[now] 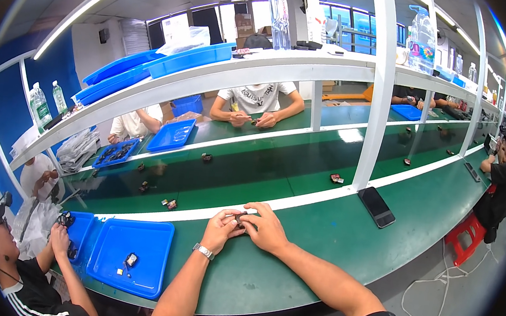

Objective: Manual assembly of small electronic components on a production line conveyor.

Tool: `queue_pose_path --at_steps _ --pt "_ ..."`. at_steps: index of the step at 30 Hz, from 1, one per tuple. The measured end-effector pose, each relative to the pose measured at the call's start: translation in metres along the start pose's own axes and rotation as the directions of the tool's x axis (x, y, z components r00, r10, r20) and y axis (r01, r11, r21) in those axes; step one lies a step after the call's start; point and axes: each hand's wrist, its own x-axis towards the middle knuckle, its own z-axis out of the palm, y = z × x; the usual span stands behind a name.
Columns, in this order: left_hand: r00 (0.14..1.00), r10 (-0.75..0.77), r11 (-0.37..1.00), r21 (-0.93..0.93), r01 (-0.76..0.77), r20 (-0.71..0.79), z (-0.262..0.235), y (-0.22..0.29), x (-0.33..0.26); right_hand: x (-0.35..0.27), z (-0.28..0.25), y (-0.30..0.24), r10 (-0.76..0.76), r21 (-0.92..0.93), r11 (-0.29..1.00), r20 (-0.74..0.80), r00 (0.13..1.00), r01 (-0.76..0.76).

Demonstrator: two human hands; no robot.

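Note:
Over the near green tabletop [318, 242], my left hand [217, 232] and my right hand [267, 230] meet. Their fingers pinch a small dark electronic part [240, 219] between them, mostly covered by the fingertips. A metal-banded watch [203, 250] is on my left wrist. To the left of my left forearm lies a shallow blue tray [116, 239]. Inside it sit a small black-and-silver part [130, 260] and a tiny yellowish piece [120, 271].
A black phone [376, 207] lies on the right. Beyond a white rail, several small assemblies [169, 203] are spread along a green belt [281, 178]. A white post [379, 109] and shelf [345, 62] stand ahead. A co-worker [22, 252] sits close on the left.

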Motion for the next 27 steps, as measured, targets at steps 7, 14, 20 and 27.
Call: queue_pose_path --at_steps 7,14,20,27 --pt "1.0 -0.013 1.0 0.01 0.013 0.008 0.0 0.0 0.001 0.006 0.002 -0.003 -0.095 -0.105 0.991 -0.067 0.993 0.088" --pt "0.999 -0.037 0.999 -0.005 0.037 0.001 -0.001 0.0 0.0 0.004 0.003 -0.006 -0.124 -0.176 0.978 -0.054 0.991 0.112" --pt "1.0 -0.02 0.999 0.024 0.02 -0.001 -0.001 -0.003 0.003 0.002 0.009 -0.003 -0.17 -0.303 0.94 -0.022 0.985 0.156" --pt "1.0 -0.02 1.0 0.021 0.021 -0.014 0.0 -0.002 0.002 0.0 0.014 0.002 -0.229 -0.407 0.889 0.002 0.973 0.21"
